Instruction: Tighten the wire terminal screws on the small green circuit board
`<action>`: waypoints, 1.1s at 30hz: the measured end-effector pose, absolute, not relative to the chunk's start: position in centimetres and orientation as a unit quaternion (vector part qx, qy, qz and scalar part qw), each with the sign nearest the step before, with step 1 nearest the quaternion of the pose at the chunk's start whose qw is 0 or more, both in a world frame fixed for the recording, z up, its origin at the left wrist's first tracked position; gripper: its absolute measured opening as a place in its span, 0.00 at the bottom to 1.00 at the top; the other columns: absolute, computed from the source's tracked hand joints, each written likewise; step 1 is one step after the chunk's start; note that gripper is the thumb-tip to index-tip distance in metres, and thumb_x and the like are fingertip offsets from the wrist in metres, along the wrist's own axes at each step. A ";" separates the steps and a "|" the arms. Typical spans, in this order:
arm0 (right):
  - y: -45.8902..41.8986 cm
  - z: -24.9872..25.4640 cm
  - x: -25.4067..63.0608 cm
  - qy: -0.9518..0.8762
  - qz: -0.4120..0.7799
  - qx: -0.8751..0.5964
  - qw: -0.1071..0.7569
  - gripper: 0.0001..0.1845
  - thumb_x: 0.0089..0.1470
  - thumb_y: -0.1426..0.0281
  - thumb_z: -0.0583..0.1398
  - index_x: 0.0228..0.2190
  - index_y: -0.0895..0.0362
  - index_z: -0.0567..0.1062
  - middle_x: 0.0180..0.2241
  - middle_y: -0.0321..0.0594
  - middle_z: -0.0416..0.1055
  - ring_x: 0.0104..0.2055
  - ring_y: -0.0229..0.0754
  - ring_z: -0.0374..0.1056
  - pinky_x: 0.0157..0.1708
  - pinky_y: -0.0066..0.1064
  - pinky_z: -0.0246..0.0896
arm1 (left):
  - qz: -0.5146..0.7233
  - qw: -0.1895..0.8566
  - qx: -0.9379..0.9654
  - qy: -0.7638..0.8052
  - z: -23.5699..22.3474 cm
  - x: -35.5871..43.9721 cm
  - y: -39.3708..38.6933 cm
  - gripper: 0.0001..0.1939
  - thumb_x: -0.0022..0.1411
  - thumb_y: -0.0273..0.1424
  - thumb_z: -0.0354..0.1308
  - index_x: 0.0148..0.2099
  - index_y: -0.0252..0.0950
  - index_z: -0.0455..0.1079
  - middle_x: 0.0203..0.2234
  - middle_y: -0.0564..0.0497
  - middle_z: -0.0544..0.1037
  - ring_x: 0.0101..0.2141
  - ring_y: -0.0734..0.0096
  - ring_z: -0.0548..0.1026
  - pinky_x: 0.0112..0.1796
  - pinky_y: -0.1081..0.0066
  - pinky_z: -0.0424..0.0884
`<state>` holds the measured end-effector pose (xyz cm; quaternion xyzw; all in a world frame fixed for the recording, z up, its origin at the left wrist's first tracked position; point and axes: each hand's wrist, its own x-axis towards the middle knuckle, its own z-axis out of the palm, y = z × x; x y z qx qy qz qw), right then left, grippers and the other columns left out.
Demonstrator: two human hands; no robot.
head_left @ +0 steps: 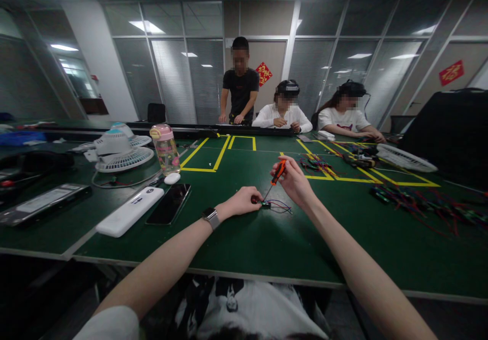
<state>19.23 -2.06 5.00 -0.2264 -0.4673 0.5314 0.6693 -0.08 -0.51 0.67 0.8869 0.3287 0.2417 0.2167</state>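
Observation:
My right hand is closed around the orange and black handle of a screwdriver. Its thin shaft slants down to the left, and the tip meets a small green circuit board near the tabletop. Fingers of my left hand pinch the left end of that board, hiding part of it. Thin red and blue wires trail from the board to the right across the green table. Whether the tip sits in a screw is too small to tell.
Left of my hands lie a black phone, a white power bank, a pink-lidded bottle and white fans. Rightward are bundles of wired boards and a black case. Yellow tape marks the table. Several people are across it.

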 end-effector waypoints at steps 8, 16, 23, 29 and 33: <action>-2.3 5.2 19.3 -0.467 0.516 -0.236 0.678 0.17 0.39 0.58 0.73 0.31 0.50 0.78 0.30 0.31 0.72 0.33 0.35 0.67 0.42 0.31 0.68 | 0.230 0.210 0.888 0.339 0.9 -0.1 -0.6 0.07 0.57 0.26 0.63 0.39 0.34 0.78 0.34 0.50 0.75 0.32 0.71 0.72 0.34 0.74 0.67; -2.4 5.3 19.0 -0.480 0.536 -0.236 0.653 0.15 0.49 0.55 0.66 0.38 0.47 0.75 0.30 0.33 0.74 0.32 0.39 0.71 0.37 0.34 0.67 | 0.220 0.210 0.888 0.344 1.1 -0.1 -0.9 0.08 0.57 0.26 0.63 0.41 0.34 0.78 0.36 0.49 0.76 0.34 0.70 0.74 0.36 0.74 0.68; -2.4 5.2 19.0 -0.498 0.469 -0.252 0.685 0.14 0.46 0.55 0.68 0.31 0.50 0.77 0.33 0.33 0.73 0.35 0.38 0.68 0.41 0.32 0.67 | 0.224 0.220 0.888 0.336 0.9 -0.2 -0.7 0.09 0.58 0.27 0.62 0.41 0.34 0.78 0.37 0.48 0.75 0.34 0.70 0.73 0.35 0.73 0.69; -2.5 5.3 19.1 -0.506 0.494 -0.242 0.664 0.15 0.50 0.56 0.66 0.39 0.48 0.77 0.32 0.35 0.75 0.36 0.40 0.71 0.43 0.36 0.67 | 0.223 0.210 0.891 0.335 1.1 -0.2 -0.8 0.08 0.58 0.28 0.62 0.41 0.34 0.78 0.37 0.48 0.76 0.35 0.68 0.74 0.38 0.71 0.68; -2.2 5.1 19.1 -0.503 0.491 -0.233 0.672 0.13 0.51 0.55 0.66 0.34 0.48 0.76 0.31 0.34 0.75 0.36 0.40 0.71 0.43 0.35 0.67 | 0.225 0.217 0.889 0.334 0.9 -0.2 -0.6 0.08 0.58 0.28 0.62 0.41 0.33 0.78 0.37 0.48 0.76 0.35 0.69 0.74 0.36 0.73 0.68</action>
